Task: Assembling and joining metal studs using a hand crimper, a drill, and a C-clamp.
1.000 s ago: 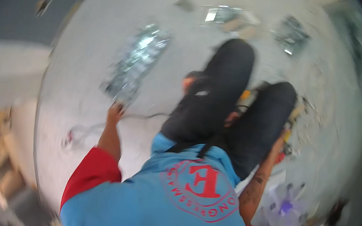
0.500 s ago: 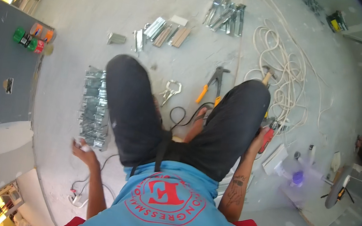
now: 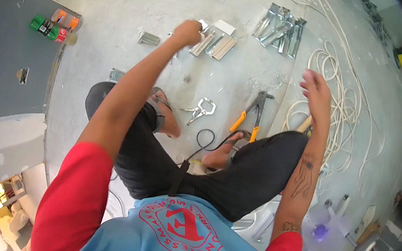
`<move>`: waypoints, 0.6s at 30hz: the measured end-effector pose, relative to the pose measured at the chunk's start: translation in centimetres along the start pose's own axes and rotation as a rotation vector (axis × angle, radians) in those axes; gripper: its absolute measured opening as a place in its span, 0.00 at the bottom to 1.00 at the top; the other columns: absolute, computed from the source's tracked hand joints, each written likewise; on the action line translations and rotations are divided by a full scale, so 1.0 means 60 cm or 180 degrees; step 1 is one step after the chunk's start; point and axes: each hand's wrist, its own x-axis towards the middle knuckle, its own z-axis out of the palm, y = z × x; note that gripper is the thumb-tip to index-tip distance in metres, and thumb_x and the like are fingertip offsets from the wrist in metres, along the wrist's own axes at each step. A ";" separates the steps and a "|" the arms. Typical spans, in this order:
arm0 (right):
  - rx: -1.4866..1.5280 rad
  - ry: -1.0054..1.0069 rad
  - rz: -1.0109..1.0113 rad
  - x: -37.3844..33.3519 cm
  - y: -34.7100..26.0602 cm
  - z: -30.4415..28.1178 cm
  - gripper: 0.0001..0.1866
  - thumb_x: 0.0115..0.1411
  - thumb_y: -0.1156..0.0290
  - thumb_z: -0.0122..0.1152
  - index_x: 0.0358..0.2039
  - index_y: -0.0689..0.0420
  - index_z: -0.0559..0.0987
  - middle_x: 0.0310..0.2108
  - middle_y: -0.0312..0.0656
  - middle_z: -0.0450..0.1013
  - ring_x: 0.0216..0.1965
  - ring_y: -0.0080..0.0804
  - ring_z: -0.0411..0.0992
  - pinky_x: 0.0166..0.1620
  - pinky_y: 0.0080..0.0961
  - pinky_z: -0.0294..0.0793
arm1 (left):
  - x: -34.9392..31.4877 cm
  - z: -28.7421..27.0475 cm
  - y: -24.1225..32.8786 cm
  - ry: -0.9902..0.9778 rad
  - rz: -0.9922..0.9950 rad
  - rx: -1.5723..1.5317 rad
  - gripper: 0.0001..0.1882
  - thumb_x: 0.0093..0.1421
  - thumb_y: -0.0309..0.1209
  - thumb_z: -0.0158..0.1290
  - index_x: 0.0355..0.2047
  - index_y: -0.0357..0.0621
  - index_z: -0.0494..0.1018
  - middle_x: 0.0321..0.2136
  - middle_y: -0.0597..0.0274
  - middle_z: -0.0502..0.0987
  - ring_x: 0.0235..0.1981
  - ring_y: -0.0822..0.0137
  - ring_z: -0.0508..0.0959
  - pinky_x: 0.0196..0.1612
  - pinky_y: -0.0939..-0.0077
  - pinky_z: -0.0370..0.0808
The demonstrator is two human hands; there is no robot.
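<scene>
My left hand (image 3: 187, 33) is stretched forward over a group of short metal channel pieces (image 3: 202, 42), its fingers curled closed. A small whitish thing shows at its fingertips, too small and partly hidden to name. More channel pieces (image 3: 221, 47) lie just right of that hand, and a single metal piece (image 3: 149, 38) lies to its left. My right hand (image 3: 317, 93) is raised in front of my right knee, near the coiled cable, with its fingers apart and nothing in it.
Between my feet and beyond lie locking C-clamp pliers (image 3: 204, 107) and a long-handled tool with orange grips (image 3: 251, 114). Bent metal brackets (image 3: 282, 30) are piled farther off. White cable (image 3: 351, 98) sprawls on the right. Two bottles (image 3: 50, 27) are at the left by a grey panel (image 3: 7, 62).
My left hand has swung from the row of metal pieces by my left thigh up to the far channel pieces. My right hand has let go of the red-handled tool and risen forward.
</scene>
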 end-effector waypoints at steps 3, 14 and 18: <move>-0.0962 -0.0671 -0.0257 0.149 0.052 0.107 0.24 0.59 0.53 0.62 0.41 0.64 0.80 0.31 0.47 0.78 0.35 0.32 0.77 0.40 0.26 0.75 | 0.094 0.149 -0.026 -0.0713 -0.0141 0.0391 0.16 0.53 0.37 0.55 0.37 0.38 0.78 0.39 0.43 0.80 0.44 0.48 0.79 0.44 0.56 0.77; -0.1448 -0.0153 0.1057 0.495 0.347 0.266 0.26 0.56 0.51 0.57 0.22 0.66 0.80 0.22 0.54 0.77 0.24 0.45 0.78 0.31 0.37 0.77 | 0.106 0.363 0.019 -0.0176 -0.0313 0.0638 0.26 0.50 0.45 0.64 0.41 0.38 0.73 0.40 0.54 0.76 0.45 0.55 0.76 0.42 0.61 0.74; -0.1967 0.0576 0.0844 0.521 0.358 0.307 0.23 0.54 0.55 0.57 0.29 0.67 0.82 0.31 0.60 0.77 0.38 0.53 0.78 0.42 0.39 0.76 | 0.097 0.365 0.036 0.0048 -0.0481 0.0359 0.23 0.49 0.39 0.65 0.41 0.40 0.72 0.40 0.56 0.75 0.44 0.55 0.75 0.41 0.59 0.73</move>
